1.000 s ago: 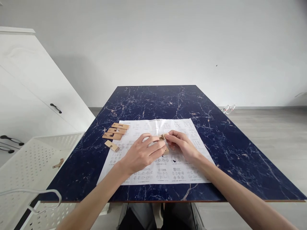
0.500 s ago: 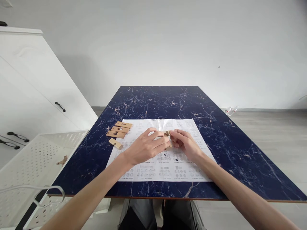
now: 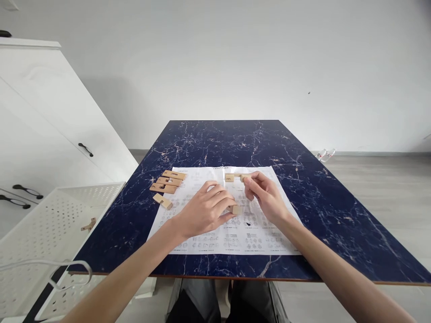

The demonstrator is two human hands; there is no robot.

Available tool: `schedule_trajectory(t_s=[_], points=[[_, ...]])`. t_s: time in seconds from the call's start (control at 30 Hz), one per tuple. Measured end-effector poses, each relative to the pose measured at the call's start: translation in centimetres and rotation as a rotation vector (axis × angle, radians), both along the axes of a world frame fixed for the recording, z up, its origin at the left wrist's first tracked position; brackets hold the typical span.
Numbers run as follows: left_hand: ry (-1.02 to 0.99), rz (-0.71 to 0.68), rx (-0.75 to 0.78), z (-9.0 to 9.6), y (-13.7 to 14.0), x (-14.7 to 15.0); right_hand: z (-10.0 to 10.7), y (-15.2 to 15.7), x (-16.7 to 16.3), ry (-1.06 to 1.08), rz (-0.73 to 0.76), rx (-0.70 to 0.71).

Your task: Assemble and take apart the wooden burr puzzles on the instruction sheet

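Likely a home — white cabinet (image 3: 50,114).

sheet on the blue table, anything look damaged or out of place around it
Yes. The sheet has a dark patch, possibly a hole, though too small to be sure. One wooden piece lies in the white perforated tray, apart from the three flat pieces lined up at the sheet's left edge.

The scene was lit by soft, diffuse light, the wall (image 3: 215,80) being dimmed toward the upper right corner; a faint shadow was cast beside the cabinet (image 3: 50,116), the sheet's (image 3: 259,244) small print was blurred, and the forearms (image 3: 340,269) were stretched by wide-angle distortion
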State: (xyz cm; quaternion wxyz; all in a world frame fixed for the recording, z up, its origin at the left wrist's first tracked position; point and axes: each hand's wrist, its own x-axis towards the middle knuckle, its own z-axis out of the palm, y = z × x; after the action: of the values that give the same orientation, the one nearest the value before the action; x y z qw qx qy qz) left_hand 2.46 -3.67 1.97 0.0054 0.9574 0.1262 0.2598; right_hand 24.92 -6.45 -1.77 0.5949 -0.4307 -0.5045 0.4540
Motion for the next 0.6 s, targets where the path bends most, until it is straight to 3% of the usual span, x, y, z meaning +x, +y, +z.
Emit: schedule_trajectory(t_s=[0.1, 0.2, 0.33, 0.43, 0.6], points=[[-0.169, 0.111, -0.106, -0.1, -1.8, -1.0, 0.3, -0.1, 0.3, -0.041, -0.028, 0.036], [-0.364, 0.339, -0.171, -0.2, -3.7, -3.4, 0.2, -0.4, 0.3, -0.161, -0.004, 0.017], [-0.467, 0.708, -0.273, -1.0, -5.2, -8.0, 0.2, -1.0, -0.7, -0.304, 0.09, 0.004], [-0.454, 0.951, -0.299, -1.9, -5.2, -11.2, 0.8, -1.2, -2.9, -0.43, 0.185, -0.002], [-0.402, 1.138, -0.322, -2.9, -3.8, -14.3, 1.2, -0.4, -8.7, -0.592, 0.258, 0.083]])
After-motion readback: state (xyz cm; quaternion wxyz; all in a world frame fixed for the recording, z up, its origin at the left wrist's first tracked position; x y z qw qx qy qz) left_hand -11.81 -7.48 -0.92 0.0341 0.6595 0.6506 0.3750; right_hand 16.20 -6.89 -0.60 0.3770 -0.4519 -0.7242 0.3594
